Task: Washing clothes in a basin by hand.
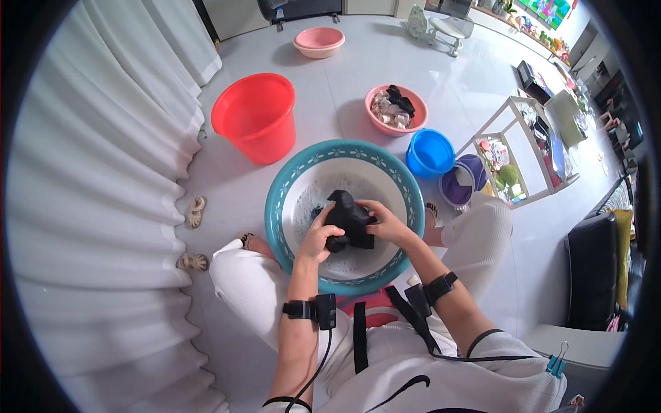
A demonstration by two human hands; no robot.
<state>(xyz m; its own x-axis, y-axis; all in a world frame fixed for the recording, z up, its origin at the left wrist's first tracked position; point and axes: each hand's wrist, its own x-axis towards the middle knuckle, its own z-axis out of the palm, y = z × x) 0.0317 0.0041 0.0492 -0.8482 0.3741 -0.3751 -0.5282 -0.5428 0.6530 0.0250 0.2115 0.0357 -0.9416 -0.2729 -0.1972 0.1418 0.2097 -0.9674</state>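
Both my hands hold a bunched black cloth item [351,219], probably a small garment, over a large teal-rimmed basin [277,217]. My left hand [319,237] grips its left side, the thumb lying across the front. On the right side, the fingers of my right hand [384,222] are closed around the fabric. Beneath the cloth, sudsy water [341,180] covers the white inside of the basin. A dark piece of something [316,212] shows in the water by my left fingers, partly hidden.
A red bucket [255,118] stands beyond the basin at left. A pink basin [396,129] holds light and black clothes. At right are a blue bucket [430,153], a purple bucket [454,186] and a wheeled cart [516,149]. White curtains [119,206] hang at left, near small sandals [196,211].
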